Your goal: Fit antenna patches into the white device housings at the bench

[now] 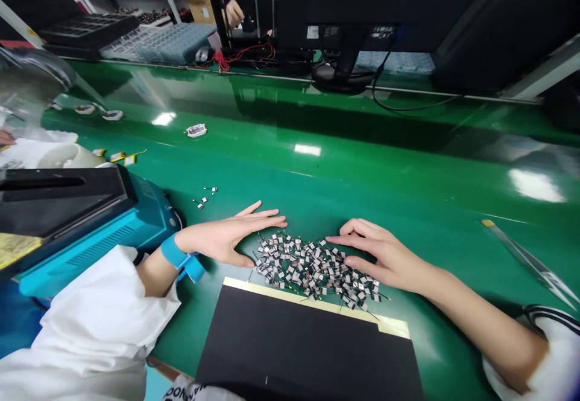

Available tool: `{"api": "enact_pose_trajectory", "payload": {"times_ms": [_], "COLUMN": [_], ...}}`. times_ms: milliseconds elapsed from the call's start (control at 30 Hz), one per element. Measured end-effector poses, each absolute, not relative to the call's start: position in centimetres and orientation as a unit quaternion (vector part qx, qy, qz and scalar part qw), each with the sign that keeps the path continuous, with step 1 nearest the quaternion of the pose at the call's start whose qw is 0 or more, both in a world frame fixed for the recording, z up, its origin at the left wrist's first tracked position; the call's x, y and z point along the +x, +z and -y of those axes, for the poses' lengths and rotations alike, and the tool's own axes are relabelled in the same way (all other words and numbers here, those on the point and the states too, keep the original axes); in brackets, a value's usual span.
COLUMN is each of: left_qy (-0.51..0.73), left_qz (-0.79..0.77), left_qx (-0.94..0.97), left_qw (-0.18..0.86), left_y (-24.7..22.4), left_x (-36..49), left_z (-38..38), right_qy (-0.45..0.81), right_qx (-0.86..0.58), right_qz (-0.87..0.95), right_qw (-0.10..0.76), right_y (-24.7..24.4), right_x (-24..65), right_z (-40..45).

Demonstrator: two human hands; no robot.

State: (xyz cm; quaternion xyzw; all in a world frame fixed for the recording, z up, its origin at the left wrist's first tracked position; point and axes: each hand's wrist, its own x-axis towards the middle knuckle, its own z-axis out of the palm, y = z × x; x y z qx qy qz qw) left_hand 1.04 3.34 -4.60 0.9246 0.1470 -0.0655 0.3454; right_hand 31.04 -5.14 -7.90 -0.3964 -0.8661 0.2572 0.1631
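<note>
A heap of several small flat components with thin wires [312, 268] lies on the green bench top [317, 177]. My left hand [231, 235] rests flat and open at the heap's left side, its fingers spread and holding nothing. My right hand [380, 250] is cupped against the heap's right side, its fingertips at or just on the pieces. Neither hand holds anything. A black board with a pale yellow edge [303, 340] lies just below the heap, and some wires reach over that edge. A blue strap [180, 254] circles my left wrist.
A blue machine with a black lid [99, 226] stands at the left. Steel tweezers [530, 262] lie at the right. A few loose components [203, 197] and small yellow-tabbed cells [118, 157] sit further left. A monitor [344, 8] stands behind, with a co-worker's hand [233, 13] beyond it.
</note>
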Motion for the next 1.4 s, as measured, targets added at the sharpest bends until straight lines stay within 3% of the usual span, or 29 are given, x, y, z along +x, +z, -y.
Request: {"api": "enact_pose_trajectory", "payload": {"times_ms": [467, 1167, 1400], "left_qy": [-0.057, -0.059, -0.01], "left_qz": [-0.128, -0.13, -0.14], "left_qx": [0.942, 0.937, 0.932], "left_qw": [0.303, 0.32, 0.334], "left_y": [-5.0, -4.7, -5.1], "left_x": [1.1, 1.2, 2.4], "left_z": [-3.1, -3.0, -2.0], "right_qy": [0.244, 0.259, 0.24], "right_qx": [-0.413, -0.402, -0.405], "right_qz": [0.867, 0.864, 0.872], "right_qw": [0.135, 0.16, 0.13], "right_y": [-8.0, -8.0, -7.9], "right_x": [30.8, 30.8, 30.6], "right_z": [5.3, 5.2, 5.2]}}
